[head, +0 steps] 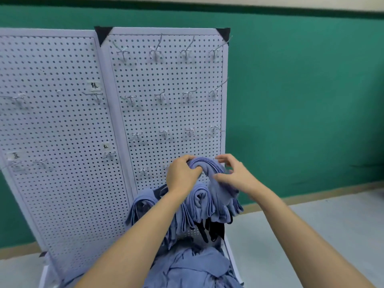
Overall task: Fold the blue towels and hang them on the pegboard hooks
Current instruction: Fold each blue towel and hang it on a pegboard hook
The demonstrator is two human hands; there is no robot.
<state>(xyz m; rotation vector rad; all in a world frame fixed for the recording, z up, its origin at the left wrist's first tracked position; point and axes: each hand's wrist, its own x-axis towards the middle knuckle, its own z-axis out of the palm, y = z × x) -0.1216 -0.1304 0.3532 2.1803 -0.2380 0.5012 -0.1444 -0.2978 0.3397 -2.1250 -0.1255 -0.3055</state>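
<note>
Gripping the folded blue towel (209, 166), left hand (181, 175) and right hand (233, 174) curl fingers (188, 158) round it.

Green painted wall (301, 100), tan baseboard strip (332, 191) along its foot, pale grey floor (353, 225), 3 white handwritten paper labels (94, 86).

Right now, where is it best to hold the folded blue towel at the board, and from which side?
Hold the folded towel at its rounded top bend, coming from above-left, as the left hand does. There the layers curve together as one thick roll; the loose edges hanging at the lower right would likely slip apart.
</note>
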